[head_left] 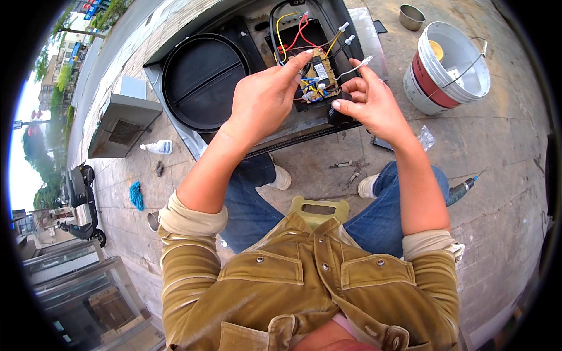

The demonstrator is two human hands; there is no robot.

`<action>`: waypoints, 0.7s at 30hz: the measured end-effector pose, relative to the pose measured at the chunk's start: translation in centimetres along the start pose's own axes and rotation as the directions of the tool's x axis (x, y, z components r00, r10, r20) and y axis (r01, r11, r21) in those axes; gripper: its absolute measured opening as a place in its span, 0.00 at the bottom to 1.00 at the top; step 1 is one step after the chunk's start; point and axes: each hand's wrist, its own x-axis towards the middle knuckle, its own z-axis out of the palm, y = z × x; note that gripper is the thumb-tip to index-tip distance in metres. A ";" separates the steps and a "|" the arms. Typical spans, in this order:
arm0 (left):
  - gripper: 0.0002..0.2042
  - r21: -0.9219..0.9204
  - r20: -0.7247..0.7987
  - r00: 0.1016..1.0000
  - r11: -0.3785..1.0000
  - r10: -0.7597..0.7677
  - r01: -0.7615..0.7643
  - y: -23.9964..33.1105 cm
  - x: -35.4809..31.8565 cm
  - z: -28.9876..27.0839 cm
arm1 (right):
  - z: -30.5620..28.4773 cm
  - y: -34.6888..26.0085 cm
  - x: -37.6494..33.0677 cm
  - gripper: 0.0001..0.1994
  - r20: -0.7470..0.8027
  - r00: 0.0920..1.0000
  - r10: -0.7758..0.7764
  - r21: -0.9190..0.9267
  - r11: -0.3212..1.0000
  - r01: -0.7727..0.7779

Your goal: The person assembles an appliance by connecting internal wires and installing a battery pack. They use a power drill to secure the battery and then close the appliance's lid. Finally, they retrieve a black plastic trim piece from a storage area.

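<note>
A wired circuit board (320,72) with a white label sits in the opened black appliance housing (255,54). My left hand (266,96) grips the board's left side, index finger extended along its upper edge; the thumb is mostly hidden. At the board's right, my right hand (374,102) has its index finger raised beside a white wire with a clear connector (366,61). Its thumb is apart, next to a small black block (339,114). Red, yellow, blue and black wires (301,32) run around the board. Left of it lies a round black ring opening (205,82).
A white bucket (413,96) with a red band stands right, near a metal cup (411,17). Pliers (355,172) and a power screwdriver (461,192) lie on the paving. At left are a white bottle (158,147), a blue cloth (136,196) and a grey metal box (122,126).
</note>
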 end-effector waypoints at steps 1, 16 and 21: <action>0.19 0.002 0.000 1.000 1.000 0.004 -0.004 0.1 0.4 0.2 | 0.0 0.0 0.0 0.41 0.008 1.000 0.003 0.005 1.000 -0.003; 0.16 -0.070 -0.227 0.956 0.976 0.185 -0.206 -0.3 4.3 0.6 | 0.0 0.3 0.5 0.42 0.017 0.999 -0.030 0.038 0.999 0.029; 0.18 -0.324 0.023 0.992 0.940 0.121 -0.107 0.0 4.6 1.0 | 0.2 0.4 0.5 0.40 -0.012 0.998 -0.059 -0.019 0.998 0.058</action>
